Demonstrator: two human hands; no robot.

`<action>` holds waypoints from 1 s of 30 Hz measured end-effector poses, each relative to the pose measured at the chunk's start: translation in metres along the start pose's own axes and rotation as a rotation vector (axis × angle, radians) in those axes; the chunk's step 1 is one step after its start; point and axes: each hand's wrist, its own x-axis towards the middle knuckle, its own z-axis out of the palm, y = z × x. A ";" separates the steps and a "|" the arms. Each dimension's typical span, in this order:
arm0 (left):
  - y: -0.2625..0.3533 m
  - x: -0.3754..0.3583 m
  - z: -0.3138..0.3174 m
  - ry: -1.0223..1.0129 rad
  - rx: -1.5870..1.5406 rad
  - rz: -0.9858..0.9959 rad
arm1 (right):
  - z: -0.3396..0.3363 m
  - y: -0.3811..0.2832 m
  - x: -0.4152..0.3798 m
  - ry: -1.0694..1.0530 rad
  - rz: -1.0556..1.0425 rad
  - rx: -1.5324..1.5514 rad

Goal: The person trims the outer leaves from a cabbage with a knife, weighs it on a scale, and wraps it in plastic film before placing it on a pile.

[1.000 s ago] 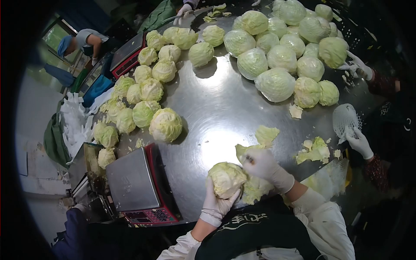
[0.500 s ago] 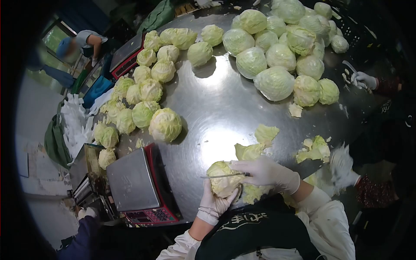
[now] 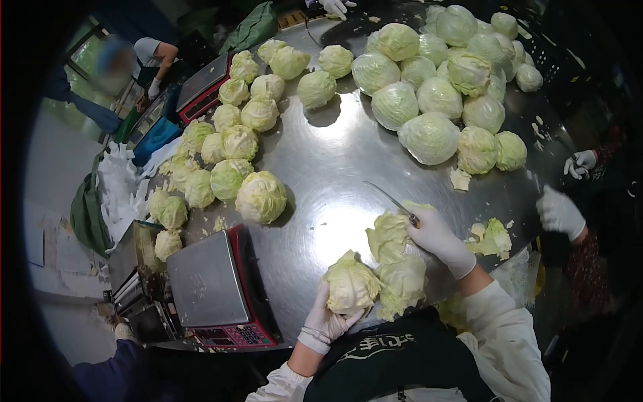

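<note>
Across the steel worktop (image 3: 315,154), loose cabbages (image 3: 261,197) run along the left side, and a heap of mostly wrapped heads (image 3: 429,139) fills the far right. A scale (image 3: 207,281) sits by the near left edge. At the right edge, a co-worker's gloved hand (image 3: 561,213) reaches in, apart from yours.

In the head view, your knife (image 3: 414,220) has just come away from the cabbage (image 3: 351,285). A moment ago the blade lay across it; now it points toward the far left, beyond the cut leaves (image 3: 402,281). Those leaves now make a fuller patch just to the right of the cabbage, so it looks as if that stroke has freed another one — though the cabbage's underside is hidden.

Your left hand (image 3: 328,323) hasn't let go: it cups the cabbage from below and the left, fingers and thumb spread around it, at the near edge of the worktop. Your right hand (image 3: 439,241) is closed around the knife's handle, over the leaves. With the blade off to the side, the cabbage seems steadied by your left hand alone.
</note>
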 end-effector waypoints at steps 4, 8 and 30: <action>0.010 -0.004 -0.005 -0.102 0.055 -0.042 | 0.011 -0.020 -0.020 0.049 -0.266 -0.027; 0.033 -0.008 -0.010 -0.039 0.471 -0.079 | 0.049 -0.044 -0.028 -0.272 -0.226 0.116; 0.085 -0.047 -0.056 0.094 1.341 0.762 | 0.102 0.004 -0.013 0.039 0.008 -0.129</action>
